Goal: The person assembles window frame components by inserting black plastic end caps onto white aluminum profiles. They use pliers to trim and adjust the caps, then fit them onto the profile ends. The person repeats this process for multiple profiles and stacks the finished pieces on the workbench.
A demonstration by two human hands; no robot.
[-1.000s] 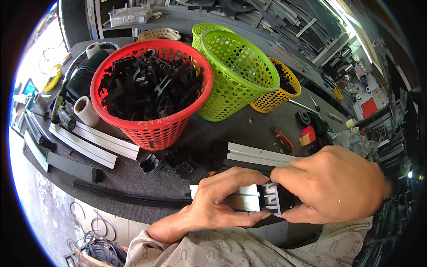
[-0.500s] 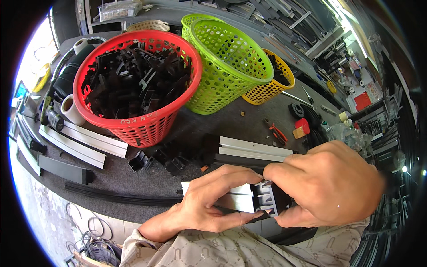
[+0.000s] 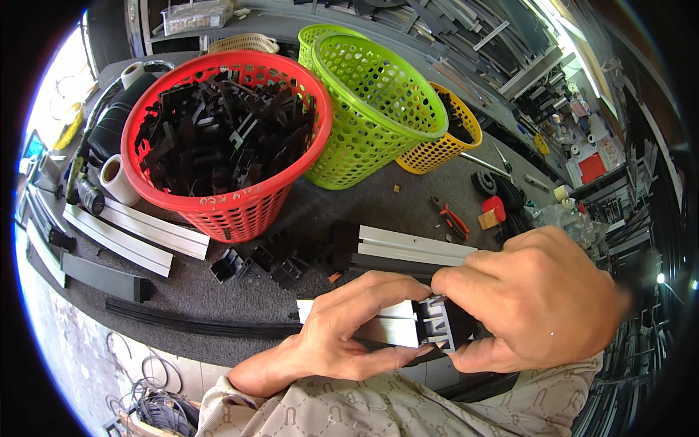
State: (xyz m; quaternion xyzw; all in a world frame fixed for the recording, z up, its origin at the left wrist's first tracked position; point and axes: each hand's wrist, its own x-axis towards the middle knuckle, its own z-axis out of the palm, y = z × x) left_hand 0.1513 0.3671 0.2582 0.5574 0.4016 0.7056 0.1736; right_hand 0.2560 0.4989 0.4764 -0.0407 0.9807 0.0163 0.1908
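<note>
My left hand (image 3: 333, 329) is closed around a short silver metal profile (image 3: 393, 332), with fingers along its far side and the thumb on its near side. At the profile's right end sits a grey and black ribbed end piece (image 3: 438, 326), its slots facing up. Pressed against that piece are the fingertips and thumb of my right hand (image 3: 539, 295), curled closed. Its palm side is out of sight. Just beyond both hands, another silver and black profile (image 3: 415, 245) lies on the dark workbench (image 3: 196, 298).
A red basket (image 3: 233, 211) full of black plastic parts stands at the far left, beside green (image 3: 342, 156) and yellow (image 3: 429, 154) baskets. Red-handled pliers (image 3: 455, 222) lie beyond my right hand. Loose black fittings (image 3: 280, 268), silver strips (image 3: 120, 237) and black strips (image 3: 196, 319) lie leftward.
My right hand has shifted very slightly to the left at the end piece. Both hands keep their grip, and the profile stays in nearly the same place.
</note>
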